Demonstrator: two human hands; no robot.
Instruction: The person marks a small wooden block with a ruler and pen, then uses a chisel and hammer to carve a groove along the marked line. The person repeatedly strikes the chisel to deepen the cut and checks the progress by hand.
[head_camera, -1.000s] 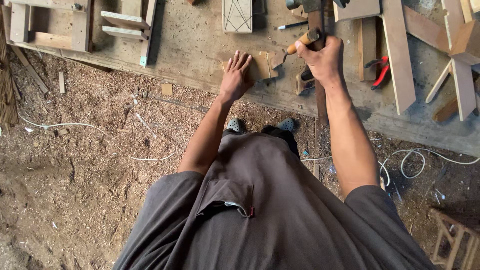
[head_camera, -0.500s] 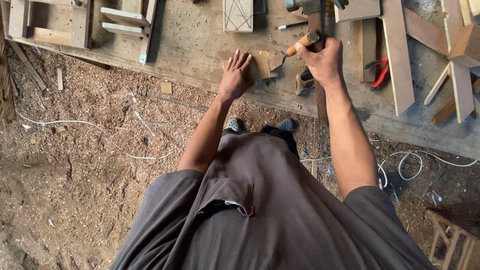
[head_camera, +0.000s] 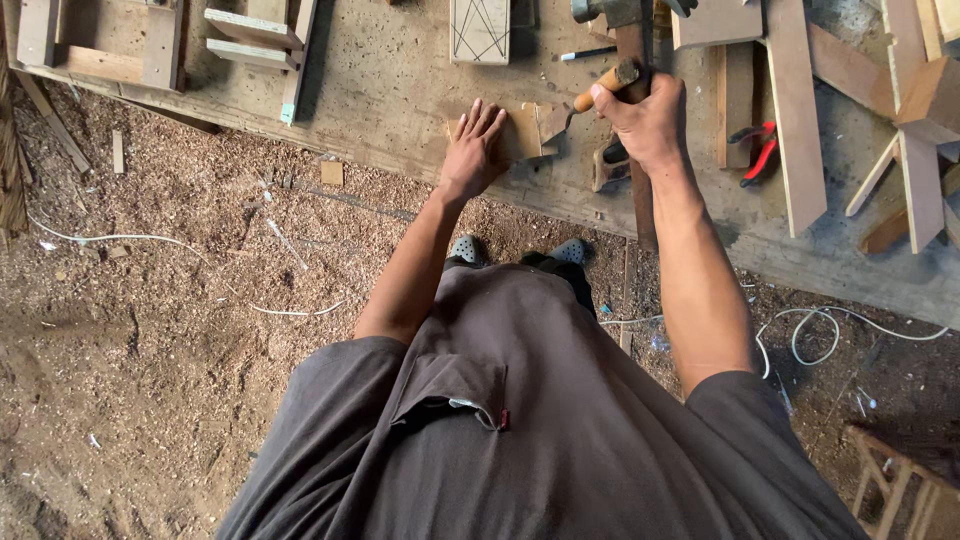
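Light: soft daylight, brightest at the worktop (head_camera: 400, 90) far right corner.
Shadows: faint.
Focus: sharp; edges slightly bowed.

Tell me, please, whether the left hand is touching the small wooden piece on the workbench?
Touching: the head view shows the left hand pressed flat on the small wooden piece, fingers overlapping its edge.

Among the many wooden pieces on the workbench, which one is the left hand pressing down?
The small flat wooden piece under the left hand, near the bench's front edge. It lies beside the right hand and its wooden-handled tool; the other pieces lie untouched.
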